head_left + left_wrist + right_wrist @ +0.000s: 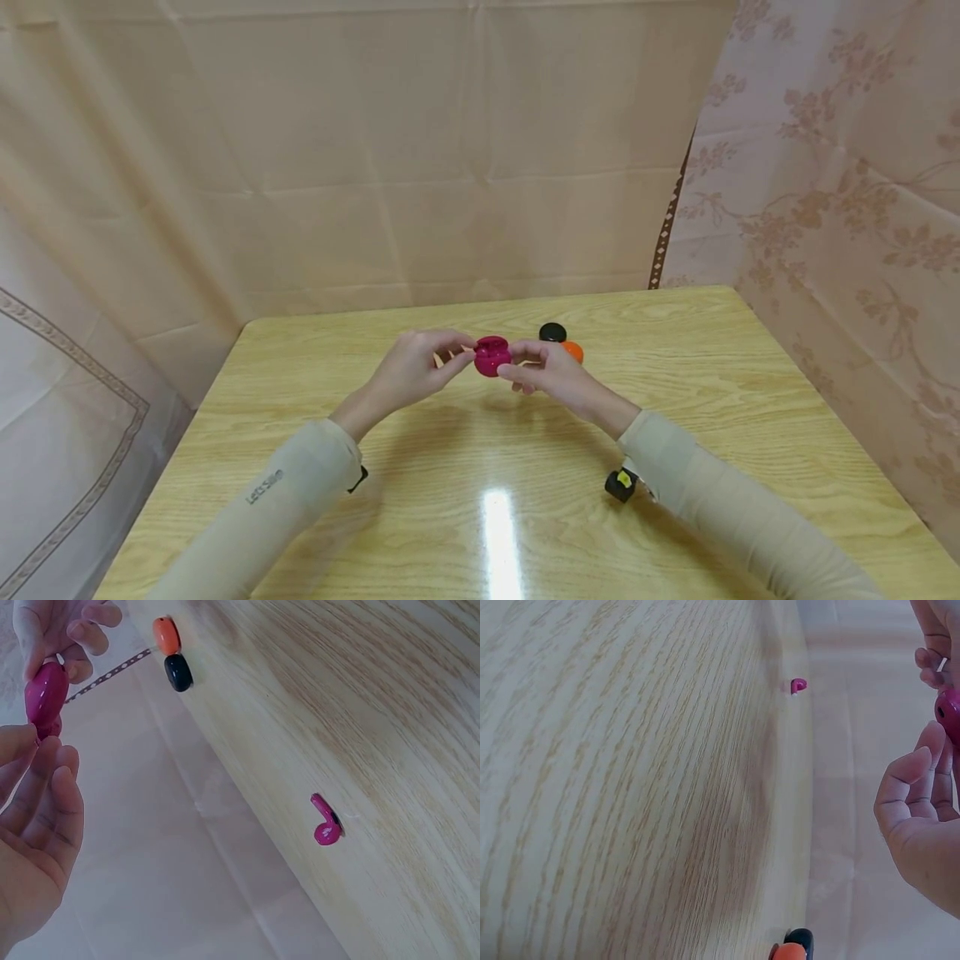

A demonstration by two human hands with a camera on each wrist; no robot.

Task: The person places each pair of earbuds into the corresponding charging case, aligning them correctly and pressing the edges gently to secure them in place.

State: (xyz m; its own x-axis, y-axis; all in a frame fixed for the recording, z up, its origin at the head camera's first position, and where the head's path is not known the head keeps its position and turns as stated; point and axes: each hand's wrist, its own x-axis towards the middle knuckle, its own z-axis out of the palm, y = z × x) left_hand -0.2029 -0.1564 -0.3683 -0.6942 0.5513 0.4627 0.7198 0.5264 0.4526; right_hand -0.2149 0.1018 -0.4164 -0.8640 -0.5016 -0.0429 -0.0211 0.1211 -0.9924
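In the head view, a glossy magenta earbud case (492,365) is held up above the table with its lid raised. My right hand (558,377) grips its right side between thumb and fingers. On the other side, my left hand (408,371) pinches at the left edge by the lid. A small magenta part (51,727) shows right at the left fingertips in the left wrist view; I cannot tell if it is the lid or an earbud. One magenta earbud (327,825) lies on the table, hidden from the head view.
Beyond my right hand, a black rounded case (552,332) and an orange one (573,351) sit side by side on the wood-grain table (675,500). A beige curtain (450,167) hangs behind the far edge, a floral cloth (847,208) at the right.
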